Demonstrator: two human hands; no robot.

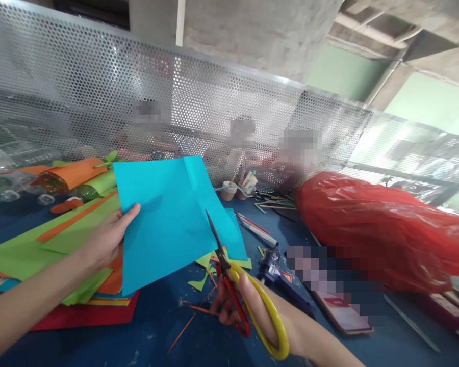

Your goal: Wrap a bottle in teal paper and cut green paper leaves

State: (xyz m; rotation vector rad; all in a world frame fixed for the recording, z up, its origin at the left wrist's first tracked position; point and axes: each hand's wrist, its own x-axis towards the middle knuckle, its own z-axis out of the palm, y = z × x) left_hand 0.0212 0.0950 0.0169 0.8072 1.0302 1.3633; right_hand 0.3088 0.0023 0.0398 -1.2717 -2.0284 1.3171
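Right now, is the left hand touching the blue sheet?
Touching. The head view shows it: the left hand grips the blue sheet by its left edge, the thumb laid over the front.

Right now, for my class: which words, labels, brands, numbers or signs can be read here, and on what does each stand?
None can be read.
Glue gun: pale patch, too small and blurred.
Phone: partly pixelated, the rest too blurred.
Purple item, right edge: pale patches, too blurred to tell.
Perforated panel: reddish marks seen through it, too blurred.
Blue sheet, scissors: no lettering shows.
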